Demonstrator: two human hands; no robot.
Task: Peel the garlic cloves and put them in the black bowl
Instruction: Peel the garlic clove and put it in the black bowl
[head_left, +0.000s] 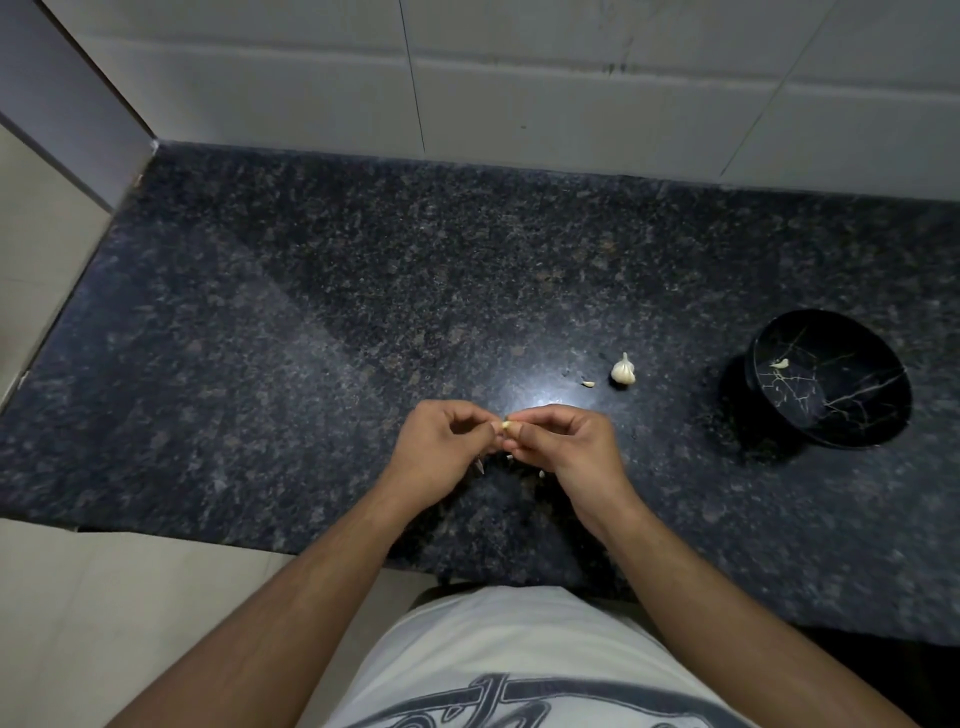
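Garlic clove (506, 426), small and pale yellowish, sits pinched between your two hands just above the dark speckled granite surface (311, 312), near its front edge. Most of it is hidden by your fingertips, so you cannot tell how much skin is left on it. Your left hand (441, 452) has thumb and forefinger curled in on the clove from the left, the other fingers loosely bent. Your right hand (566, 447) meets it from the right, fingers curled and gripping the same clove, so both hands are closed on it together. A few pale bits of peel (510, 457) lie on the surface under your hands. Beyond your right hand rests a whole garlic bulb (623, 370), with a small loose clove (588, 384) just beside it on its left. Well to the right stands the black bowl (852, 415), veined with thin pale lines, holding one peeled clove (779, 364) near its far inner wall.
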